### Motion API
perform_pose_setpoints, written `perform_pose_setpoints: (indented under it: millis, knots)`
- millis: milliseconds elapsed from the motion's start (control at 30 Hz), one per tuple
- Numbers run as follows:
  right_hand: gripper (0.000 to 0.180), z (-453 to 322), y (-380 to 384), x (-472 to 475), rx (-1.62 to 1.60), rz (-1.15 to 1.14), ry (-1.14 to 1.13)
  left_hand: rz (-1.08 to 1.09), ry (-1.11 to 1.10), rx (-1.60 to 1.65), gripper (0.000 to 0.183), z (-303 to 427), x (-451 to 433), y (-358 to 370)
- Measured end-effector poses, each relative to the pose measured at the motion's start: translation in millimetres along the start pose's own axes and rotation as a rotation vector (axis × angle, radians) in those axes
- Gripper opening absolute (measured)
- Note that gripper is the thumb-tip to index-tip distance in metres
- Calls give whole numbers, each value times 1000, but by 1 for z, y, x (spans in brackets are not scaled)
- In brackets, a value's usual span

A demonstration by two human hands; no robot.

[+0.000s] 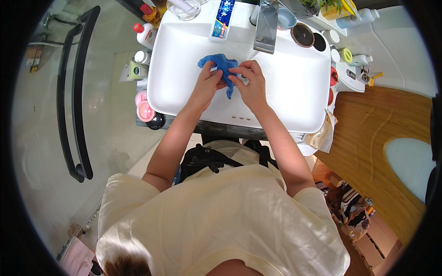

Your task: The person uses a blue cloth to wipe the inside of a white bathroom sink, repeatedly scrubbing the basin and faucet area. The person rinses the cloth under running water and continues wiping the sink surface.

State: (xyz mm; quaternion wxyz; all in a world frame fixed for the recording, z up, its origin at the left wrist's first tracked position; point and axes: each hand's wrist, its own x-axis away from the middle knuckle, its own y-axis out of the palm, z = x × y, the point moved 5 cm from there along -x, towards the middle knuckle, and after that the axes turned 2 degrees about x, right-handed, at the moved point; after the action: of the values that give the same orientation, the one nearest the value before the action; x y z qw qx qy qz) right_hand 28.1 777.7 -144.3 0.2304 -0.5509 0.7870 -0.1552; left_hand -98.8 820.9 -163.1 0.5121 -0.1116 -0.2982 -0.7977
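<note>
A crumpled blue cloth (222,62) is held over the white washbasin (297,89), and one narrow end of it hangs down. My left hand (206,84) grips it from the left, with thumb and fingers around the folds. From the right, my right hand (253,84) pinches its edge between thumb and fingertips. Just beyond my hands, the metal faucet (266,32) reaches over the basin. Part of a shiny metal piece shows behind my right fingers; I cannot tell what it is.
A blue toothpaste box (222,20) lies on the basin's back rim. A light blue cup (286,18) and a round dark dish (303,35) sit right of the faucet. Bottles (146,36) line the left side. A black door handle (76,96) is at far left, a wooden door (366,127) at right.
</note>
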Motion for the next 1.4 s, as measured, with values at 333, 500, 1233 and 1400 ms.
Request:
perform_pose_setpoints:
  millis: [333,500,1233,1400]
  knots:
    - [9,1,4,4,-78,60,42,-8,50,-205,30,2,-1,1]
    - [4,40,5,9,-591,119,476,61,179,-314,30,7,-4,-13]
    - [8,44,0,-14,-297,5,242,27,-6,-62,32,21,9,-17]
    - [15,-12,-6,-1,-168,-126,-31,10,-26,-51,29,18,5,-12]
